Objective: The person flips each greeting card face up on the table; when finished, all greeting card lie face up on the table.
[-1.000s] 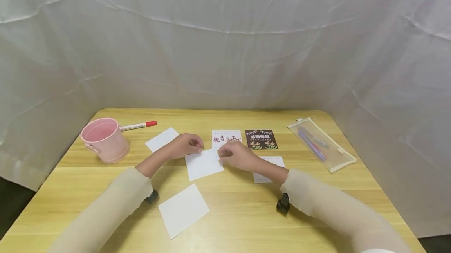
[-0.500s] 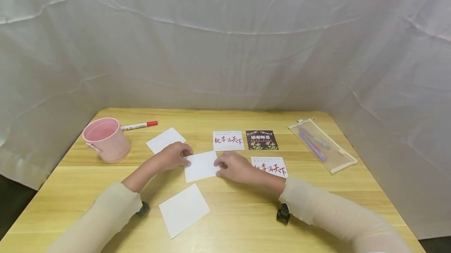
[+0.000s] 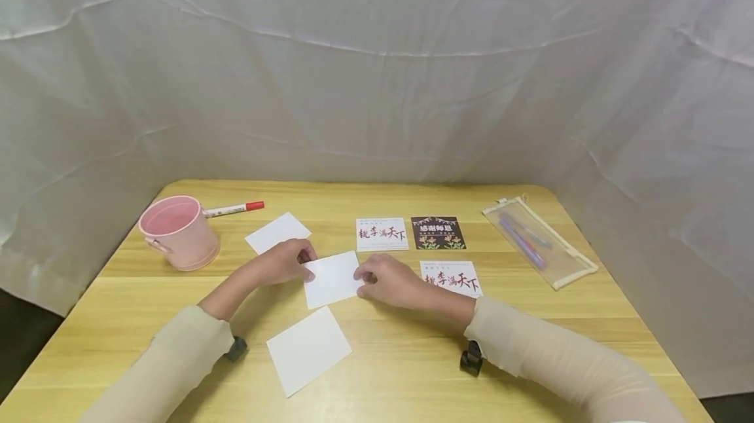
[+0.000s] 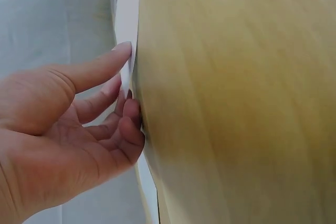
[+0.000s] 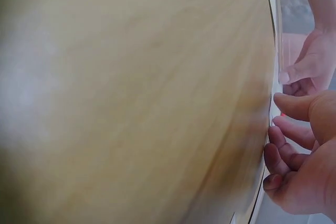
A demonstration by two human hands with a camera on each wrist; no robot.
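Observation:
A blank white card (image 3: 332, 280) sits between the two hands in the middle of the head view. My left hand (image 3: 284, 262) pinches it at the left edge, thumb on the upper face; the left wrist view shows that thumb (image 4: 102, 69) on the card and the other fingers curled by its edge. At the opposite edge my right hand (image 3: 390, 283) grips the card between thumb and fingers. Another blank card (image 3: 309, 351) lies nearer the person, and a third blank card (image 3: 277, 233) is partly behind the left hand.
Two white cards with red lettering, one farther back (image 3: 381, 235) and one behind the right wrist (image 3: 450, 277), lie beside a dark flowered card (image 3: 438, 233). A pink bucket (image 3: 179, 234) and red-capped marker (image 3: 234, 209) stand left; a mesh pen pouch (image 3: 538, 243) lies right.
The card between the hands has shifted left and slightly toward the person. My left hand has gone from its top edge to its left edge; the right hand has followed the card leftward.

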